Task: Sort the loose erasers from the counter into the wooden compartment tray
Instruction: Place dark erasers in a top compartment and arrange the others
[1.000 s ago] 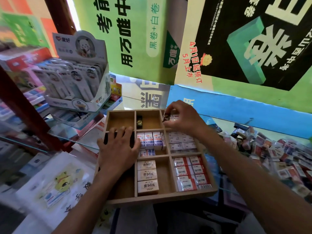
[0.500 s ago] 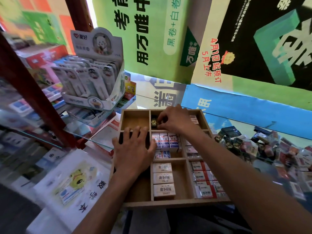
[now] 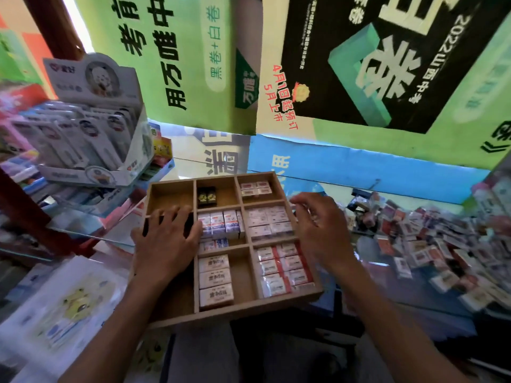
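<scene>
The wooden compartment tray (image 3: pixel 235 309) lies in front of me on the glass counter. Two dark erasers (image 3: pixel 206 197) sit in its top middle cell. White boxed erasers (image 3: pixel 215 280) fill several other cells. My left hand (image 3: pixel 166 241) rests flat over the tray's left column, fingers spread. Over the tray's right edge hovers my right hand (image 3: pixel 318 230), fingers loosely curled and holding nothing. A heap of loose erasers (image 3: pixel 431 244) lies on the counter to the right.
A display box of packaged stationery (image 3: pixel 91 134) stands at the back left on a glass shelf. Booklets in plastic (image 3: pixel 63 308) lie at the near left. Posters (image 3: pixel 359 64) cover the wall behind.
My right hand has left the top middle cell, where a second dark eraser now lies, and drawn back to the right over the tray's edge. My left hand stays put.
</scene>
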The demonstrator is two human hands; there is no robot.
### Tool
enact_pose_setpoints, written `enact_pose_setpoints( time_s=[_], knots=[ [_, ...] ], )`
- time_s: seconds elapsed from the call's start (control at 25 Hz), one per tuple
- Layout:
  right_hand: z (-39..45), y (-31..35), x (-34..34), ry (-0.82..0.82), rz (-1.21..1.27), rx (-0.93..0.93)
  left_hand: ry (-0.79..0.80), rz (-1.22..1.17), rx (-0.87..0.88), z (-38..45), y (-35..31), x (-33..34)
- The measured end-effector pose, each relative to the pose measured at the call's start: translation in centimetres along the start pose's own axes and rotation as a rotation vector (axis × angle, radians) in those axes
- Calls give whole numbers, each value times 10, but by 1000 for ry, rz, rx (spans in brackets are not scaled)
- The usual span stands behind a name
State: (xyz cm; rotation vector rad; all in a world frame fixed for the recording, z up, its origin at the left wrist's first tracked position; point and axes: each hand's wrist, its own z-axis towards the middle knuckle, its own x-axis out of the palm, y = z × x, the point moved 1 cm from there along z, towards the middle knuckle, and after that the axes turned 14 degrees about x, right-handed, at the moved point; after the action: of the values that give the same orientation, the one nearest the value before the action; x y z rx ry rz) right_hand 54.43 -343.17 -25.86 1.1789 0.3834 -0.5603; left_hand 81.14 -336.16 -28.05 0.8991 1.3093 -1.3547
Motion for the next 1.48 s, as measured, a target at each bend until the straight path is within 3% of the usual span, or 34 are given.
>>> enact_pose_setpoints(
  time_s=[0.08,0.16,0.24,0.32,0.44,0.56,0.64,0.72,1.04,1.28,1.48],
  knots=[
    [-30,-52,-43,-114,-32,148,10,10,-11,-1,-1,-3],
    [-52,-96,-69,-141,-66,295,-88,120,59,-3,-12,-8],
    [-64,-119,-79,-100,-101,290,-251,160,195,-4,-41,-11],
    [-66,-125,-78,-34,-137,261,-287,23,348,-6,-88,-12],
    [-62,-129,-72,-19,-223,243,-150,-180,602,-9,-163,5],
    [-60,-131,-70,25,-309,197,104,-54,724,-5,-211,35],
    [-60,-130,-71,52,-346,192,249,123,734,4,-226,48],
    [-61,-131,-69,70,-391,172,287,139,734,15,-231,53],
    [-64,-132,-66,28,-475,142,231,-280,711,24,-220,50],
    [-66,-132,-66,64,-528,174,-2,-441,689,29,-198,31],
    [-65,-127,-64,20,-519,221,-239,-341,314,69,-113,-3]
  ],
)
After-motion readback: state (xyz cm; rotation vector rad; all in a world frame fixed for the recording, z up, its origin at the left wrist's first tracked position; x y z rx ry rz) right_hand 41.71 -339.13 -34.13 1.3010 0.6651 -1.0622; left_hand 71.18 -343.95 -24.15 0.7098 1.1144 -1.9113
